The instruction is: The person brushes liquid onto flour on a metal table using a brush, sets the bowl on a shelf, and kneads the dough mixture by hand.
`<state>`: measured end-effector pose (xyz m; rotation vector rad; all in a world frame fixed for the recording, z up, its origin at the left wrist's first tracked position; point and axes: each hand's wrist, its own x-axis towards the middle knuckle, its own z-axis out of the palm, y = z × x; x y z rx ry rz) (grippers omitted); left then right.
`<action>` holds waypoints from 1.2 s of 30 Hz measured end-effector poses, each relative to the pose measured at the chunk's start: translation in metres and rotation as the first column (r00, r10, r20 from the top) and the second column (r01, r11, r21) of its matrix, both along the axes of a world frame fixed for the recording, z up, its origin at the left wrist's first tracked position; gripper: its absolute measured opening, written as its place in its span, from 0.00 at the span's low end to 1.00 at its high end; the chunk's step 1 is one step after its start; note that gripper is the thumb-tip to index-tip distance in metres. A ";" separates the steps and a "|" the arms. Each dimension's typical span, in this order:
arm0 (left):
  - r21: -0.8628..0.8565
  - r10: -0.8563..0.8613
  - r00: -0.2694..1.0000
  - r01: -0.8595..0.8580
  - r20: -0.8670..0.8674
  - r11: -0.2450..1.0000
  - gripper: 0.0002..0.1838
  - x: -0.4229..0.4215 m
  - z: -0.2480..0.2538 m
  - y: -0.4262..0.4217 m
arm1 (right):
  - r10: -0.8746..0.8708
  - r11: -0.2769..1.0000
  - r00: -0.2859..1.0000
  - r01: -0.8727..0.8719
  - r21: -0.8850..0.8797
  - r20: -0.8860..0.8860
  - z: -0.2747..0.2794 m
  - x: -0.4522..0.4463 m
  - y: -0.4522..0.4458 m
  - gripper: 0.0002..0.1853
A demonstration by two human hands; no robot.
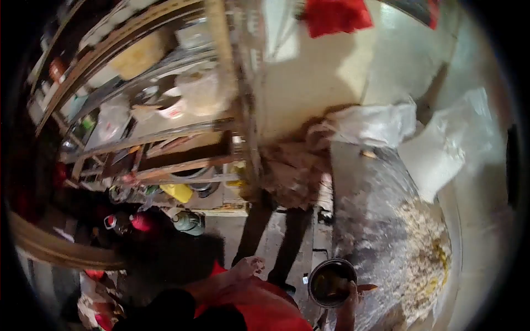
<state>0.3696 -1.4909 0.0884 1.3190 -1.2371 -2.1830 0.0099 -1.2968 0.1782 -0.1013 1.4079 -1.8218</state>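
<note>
Nearest, a red cloth (254, 303) is seen at the person's front. Over its upper edge the left hand (253, 266) is held, pale-dusted, with its fingers loosely curled; nothing can be made out in them. A dark round pot (333, 282) is gripped at its side by the right hand (353, 295), fingers closed on the rim. Whether it is held just above the table (364, 220) or rests on its near edge cannot be told. Something yellowish is seen inside, so the pot does not seem fully emptied. A brown pointed thing (367, 287) juts out beside that hand.

Past the pot, the tabletop is smeared with white powder. Along its far side a pale, crumbly heap (422, 259) is spread, and yellow streaks (441, 256) are seen on it; these look unmixed, with dry-looking stuff around them.

At the table's other end, space is taken up by a white sack (436, 157), close to the heap, and by a whitish plastic bag (375, 124). A brown crumpled cloth (295, 171) is bunched beside the table. Farther off, shelves (157, 129) are crowded with tubs and bags, with bottles (187, 223) below.
</note>
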 end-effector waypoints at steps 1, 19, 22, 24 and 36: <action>0.023 0.024 1.000 -0.025 0.004 0.999 0.19 0.014 -0.008 0.000 | 0.038 0.999 0.999 -0.038 0.022 -0.008 0.013 0.010 -0.020 0.17; -0.032 0.062 0.907 -0.083 -0.417 0.996 0.29 0.263 0.086 -0.141 | 0.674 0.729 0.735 -0.678 -0.094 -0.072 0.164 0.392 -0.320 0.10; -0.087 0.151 0.829 -0.233 -0.538 0.969 0.31 0.288 0.148 -0.156 | 0.681 0.699 0.655 -0.714 0.026 -0.328 0.166 0.438 -0.346 0.11; -0.090 0.243 0.775 -0.359 -0.584 0.929 0.32 0.312 0.176 -0.153 | 0.646 0.721 0.707 -0.689 -0.074 -0.287 0.163 0.467 -0.362 0.12; -0.086 0.607 0.507 -0.805 -0.611 0.586 0.38 0.436 0.262 -0.124 | 0.898 0.413 0.425 -0.904 -0.112 -0.115 0.216 0.606 -0.421 0.20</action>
